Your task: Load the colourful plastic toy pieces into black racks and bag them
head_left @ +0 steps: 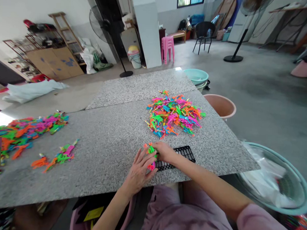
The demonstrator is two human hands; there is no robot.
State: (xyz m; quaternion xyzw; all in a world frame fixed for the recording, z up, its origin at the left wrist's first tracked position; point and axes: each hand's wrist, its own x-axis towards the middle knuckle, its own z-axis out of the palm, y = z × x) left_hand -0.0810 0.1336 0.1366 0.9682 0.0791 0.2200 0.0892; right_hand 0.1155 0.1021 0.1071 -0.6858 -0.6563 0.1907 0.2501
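Observation:
A black plastic grid tray [186, 153] lies on the granite table near its front edge. At the tray's left end, my left hand [137, 170] curls its fingers around small bright plastic toys [151, 150], green, pink and orange. From the right, my right hand [165, 152] reaches over the tray, fingers closed at the green piece. Its fingertips are partly hidden, as is the tray's left part. Beyond both hands spreads a heap of similar colourful small toys [174, 114], some with pale, striped ends.
Another long heap of toys [31, 129] covers the table's left side, with a few loose toys [64, 155] nearer me. A basket with plastic bags [273, 179] stands by the right edge. Beyond that edge are a brown basin [222, 105] and a turquoise basin [196, 75].

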